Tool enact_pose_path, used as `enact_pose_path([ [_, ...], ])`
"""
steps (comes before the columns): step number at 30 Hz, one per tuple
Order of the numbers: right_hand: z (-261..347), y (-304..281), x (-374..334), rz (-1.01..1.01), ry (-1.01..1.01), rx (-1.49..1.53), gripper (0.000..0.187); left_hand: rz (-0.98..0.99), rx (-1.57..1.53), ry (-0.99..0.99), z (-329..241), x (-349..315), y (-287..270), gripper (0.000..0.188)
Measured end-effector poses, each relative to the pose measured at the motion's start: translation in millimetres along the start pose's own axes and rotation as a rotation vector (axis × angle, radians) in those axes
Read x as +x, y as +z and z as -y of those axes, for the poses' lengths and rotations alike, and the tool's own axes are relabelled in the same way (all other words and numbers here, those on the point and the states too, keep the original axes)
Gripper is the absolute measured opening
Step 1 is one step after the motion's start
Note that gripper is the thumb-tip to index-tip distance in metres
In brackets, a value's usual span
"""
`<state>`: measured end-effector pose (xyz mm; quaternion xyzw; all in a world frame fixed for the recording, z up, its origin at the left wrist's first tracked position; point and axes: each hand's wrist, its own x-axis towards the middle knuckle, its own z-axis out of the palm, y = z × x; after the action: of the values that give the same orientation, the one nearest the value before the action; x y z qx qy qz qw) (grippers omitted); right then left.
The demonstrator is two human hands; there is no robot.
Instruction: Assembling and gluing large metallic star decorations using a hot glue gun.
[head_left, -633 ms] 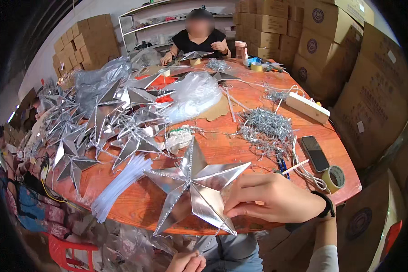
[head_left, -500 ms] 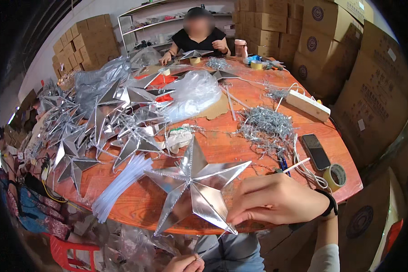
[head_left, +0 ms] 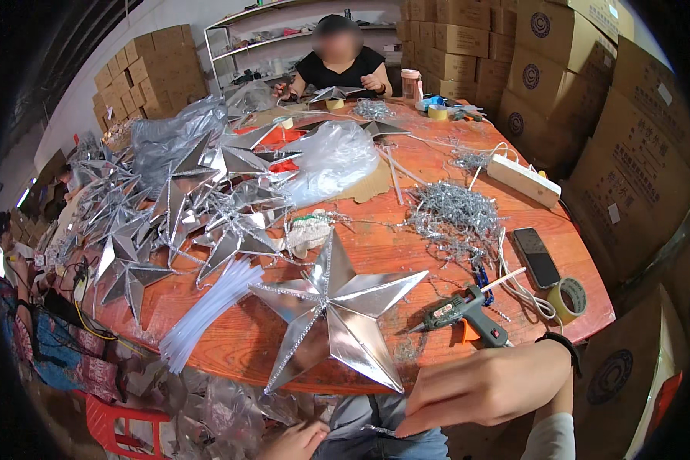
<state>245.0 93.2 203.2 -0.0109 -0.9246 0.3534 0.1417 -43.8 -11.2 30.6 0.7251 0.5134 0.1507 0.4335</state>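
A shiny silver five-pointed star (head_left: 349, 322) lies at the table's front edge, with silver tinsel trim along its ridges. My right hand (head_left: 487, 383) is closed in a pinch at the edge, just right of the star's lower tip. From its fingertips a short strand of silver tinsel (head_left: 378, 431) sticks out over my lap. My left hand (head_left: 295, 442) is low above my lap, partly cut off by the lower border; its visible fingers are loosely extended and no held thing shows. A glue gun (head_left: 456, 313) with a white glue stick lies beyond my right hand.
Glue sticks (head_left: 207, 316) lie left of the star, beside piled silver stars (head_left: 230, 238). Tangled tinsel (head_left: 452, 211), a phone (head_left: 535, 257), a tape roll (head_left: 566, 297) and a power strip (head_left: 523, 181) are on the right. Another person (head_left: 337, 69) sits opposite; cartons (head_left: 629, 169) stand right.
My right hand has moved from the star's lower right tip toward me, uncovering the glue gun. The tinsel strand now extends from its fingers. My left hand has shifted slightly left.
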Motion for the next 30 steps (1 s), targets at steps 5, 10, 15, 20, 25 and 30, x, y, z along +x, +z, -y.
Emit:
enact_pose_path([
  [5,2.9,9.5,4.3,0.081,0.042,0.156,0.039,-0.171,-0.194,0.069,-52.5,-2.7,-24.1,0.037],
  [10,0.4,23.6,12.2,0.097,-0.023,0.111,0.03,-0.092,-0.431,0.639,-64.7,4.1,0.1,0.091],
  [15,-0.7,28.5,12.7,0.059,0.004,-0.026,0.029,-0.238,-0.377,0.607,-72.9,22.4,24.2,0.073],
  [20,-5.6,37.7,12.6,-0.01,-0.024,-0.106,0.031,-0.46,-0.477,0.523,-62.8,16.8,39.9,0.054],
  [25,-0.9,34.8,18.2,-0.053,0.024,-0.215,0.039,-0.496,-0.191,0.559,-88.1,22.0,14.5,0.039],
  [30,0.5,40.7,19.2,-0.113,0.019,-0.374,0.035,-0.561,-0.339,0.404,-88.3,20.0,17.0,0.024],
])
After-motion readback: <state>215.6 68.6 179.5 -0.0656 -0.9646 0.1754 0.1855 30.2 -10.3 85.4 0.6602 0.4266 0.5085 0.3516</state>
